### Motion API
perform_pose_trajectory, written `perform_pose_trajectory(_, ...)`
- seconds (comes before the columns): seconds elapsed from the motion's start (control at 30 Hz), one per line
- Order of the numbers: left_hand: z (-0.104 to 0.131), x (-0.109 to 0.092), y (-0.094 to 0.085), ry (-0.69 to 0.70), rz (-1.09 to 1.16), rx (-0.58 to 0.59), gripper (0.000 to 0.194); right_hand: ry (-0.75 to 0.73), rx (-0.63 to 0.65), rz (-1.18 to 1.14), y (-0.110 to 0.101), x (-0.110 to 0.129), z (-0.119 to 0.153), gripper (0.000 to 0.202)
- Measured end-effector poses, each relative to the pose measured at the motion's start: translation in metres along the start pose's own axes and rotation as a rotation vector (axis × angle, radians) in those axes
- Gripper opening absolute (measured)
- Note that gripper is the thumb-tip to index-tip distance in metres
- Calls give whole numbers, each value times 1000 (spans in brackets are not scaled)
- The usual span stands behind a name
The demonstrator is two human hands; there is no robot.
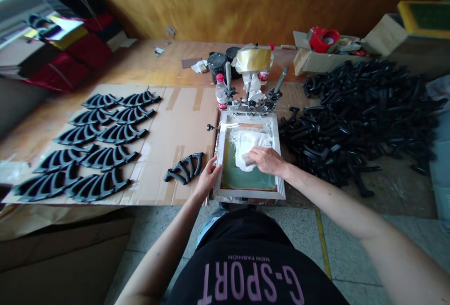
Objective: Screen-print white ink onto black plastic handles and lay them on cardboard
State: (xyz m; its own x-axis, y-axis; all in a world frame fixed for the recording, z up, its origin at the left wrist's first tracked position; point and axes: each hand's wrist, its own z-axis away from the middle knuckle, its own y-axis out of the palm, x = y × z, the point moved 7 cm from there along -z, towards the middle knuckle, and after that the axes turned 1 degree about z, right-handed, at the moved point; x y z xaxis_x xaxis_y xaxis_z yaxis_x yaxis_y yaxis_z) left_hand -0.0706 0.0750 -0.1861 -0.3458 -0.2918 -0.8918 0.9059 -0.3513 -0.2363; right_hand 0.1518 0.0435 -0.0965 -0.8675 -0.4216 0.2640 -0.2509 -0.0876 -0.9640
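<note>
My right hand (pixel 267 160) closed on squeegee (pixel 249 159), pressing into white ink (pixel 246 145) on screen frame (pixel 281 192). Left hand (pixel 208 176) grips frame's left edge. Left of it: one black part (pixel 184 169), then printed-looking rows (pixel 94 145). Right of grip: big pile (pixel 358 117) left, so judging early-to-mid run.

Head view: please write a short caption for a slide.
Right hand wipes white ink across a framed screen; left hand steadies it.

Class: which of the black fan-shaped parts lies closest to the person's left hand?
The lone fan-shaped part beside the left hand, apart from the two neat columns further left.
</note>
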Motion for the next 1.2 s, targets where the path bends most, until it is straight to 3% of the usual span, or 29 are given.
perform_pose_trajectory(0.1, 5, -6, 0, -6, -1, -24, 67, -111, 74, -65, 1, 10, 15, 19)
perform_pose_trajectory(0.2, 6, -8, 1, -7, 25, -33, 66, -16, -17, -78, -3, 4, 12, 18)
perform_pose_trajectory(0.3, 7, -7, 1, -15, 70, -16, 69, 4, -129, -38, 4, 7, 17, 32)
perform_pose_trajectory(0.4, 8, -7, 1, -31, 84, -17, 72, -75, -105, -67, 14, 15, 28, 33)
perform_pose_trajectory(0.47, 9, -9, 1, -37, 73, -19, 71, -56, -94, -113, 9, 11, 25, 25)
perform_pose_trajectory(0.57, 13, -21, -1, -32, 86, 4, 75, 98, -192, -171, -18, -12, -3, 25)
perform_pose_trajectory(0.7, 27, -61, -14, 55, 127, -18, 71, 340, -351, -118, -68, -61, -39, 55)
perform_pose_trajectory(0.77, 32, -88, -19, 93, 155, -33, 61, 449, -448, -81, -93, -92, -32, 55)
perform_pose_trajectory(0.87, 31, -133, -22, 188, 255, -61, 59, 642, -602, -75, -111, -137, 8, 35)
perform_pose_trajectory(0.97, 19, -186, -23, 408, 390, -125, 55, 723, -568, -91, -85, -148, 43, 33)
perform_pose_trajectory(1.07, 4, -226, -19, 518, 445, -124, 51, 577, -387, -116, -27, -114, 45, 24)
perform_pose_trajectory(1.13, 0, -234, -15, 524, 464, -134, 51, 468, -243, -77, 11, -82, 37, 18)
perform_pose_trajectory(1.2, 5, -221, -12, 490, 493, -174, 51, 439, -123, -22, 34, -61, 29, 14)
